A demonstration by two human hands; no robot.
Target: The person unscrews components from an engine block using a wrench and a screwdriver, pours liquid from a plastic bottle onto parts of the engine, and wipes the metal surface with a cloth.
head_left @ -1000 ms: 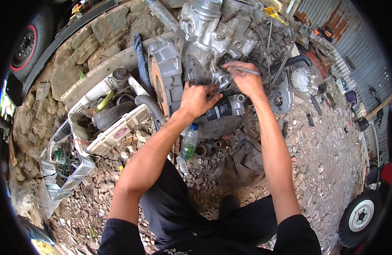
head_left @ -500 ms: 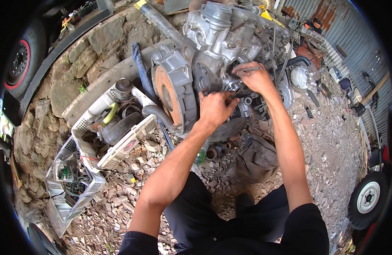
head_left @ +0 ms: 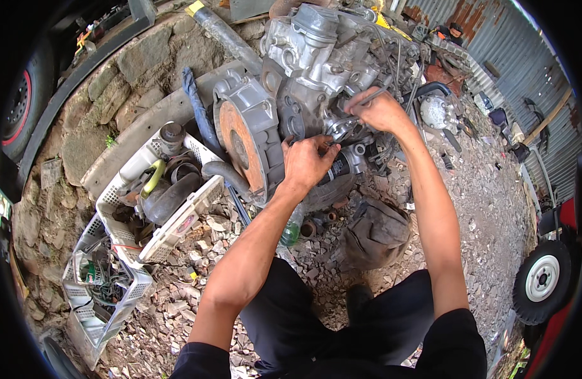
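An engine [head_left: 306, 47] stands ahead of me, its housing with a rusty disc [head_left: 239, 142] at its left. My left hand [head_left: 306, 161] has curled fingers at a metal fitting [head_left: 339, 128] low on the engine; what they grip is too small to make out. Just above and right of it, my right hand [head_left: 380, 112] is closed on a slim metal tool [head_left: 373, 95] against the engine. A dark cylinder [head_left: 341, 165] sits under the fitting, partly hidden by my left hand.
Plastic crates [head_left: 120, 227] of parts stand at my left by a stone wall [head_left: 139, 57]. A dark bag [head_left: 376, 234] and a plastic bottle [head_left: 291, 230] lie on rubble near my legs. Loose parts [head_left: 449, 129] lie right of the engine; a spare wheel [head_left: 543, 281] is at far right.
The view has shifted slightly. My right hand stays at the fitting area, the tool in it changing angle, while my left hand's fingers remain low on the engine beside it.
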